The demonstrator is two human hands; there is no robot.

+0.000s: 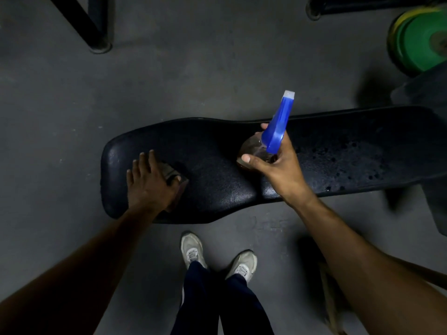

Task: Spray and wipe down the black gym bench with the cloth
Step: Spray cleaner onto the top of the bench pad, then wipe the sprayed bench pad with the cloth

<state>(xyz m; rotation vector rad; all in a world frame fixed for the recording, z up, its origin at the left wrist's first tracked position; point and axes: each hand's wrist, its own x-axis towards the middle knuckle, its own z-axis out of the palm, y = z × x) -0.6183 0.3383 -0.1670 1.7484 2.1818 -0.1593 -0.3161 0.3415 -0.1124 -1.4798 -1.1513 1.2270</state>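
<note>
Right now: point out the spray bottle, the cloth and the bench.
spray bottle (pixel 277 134): head view, on its blue trigger head.
cloth (pixel 174 176): head view, on the fold beside the thumb.
bench (pixel 217 180): head view, on the bare black pad.

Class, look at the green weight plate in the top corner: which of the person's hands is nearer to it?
Right. The right hand, gripping the spray bottle, is mid-bench, below-left of the green weight plate; the left hand presses the cloth at the bench's far end.

The bench (pixel 217 165) is black with a pebbled grain, spotted with droplets at right. The spray bottle (pixel 278 126) has a blue trigger head with a white nozzle. Far right, the weight plates (pixel 418 39) are green and yellow.
</note>
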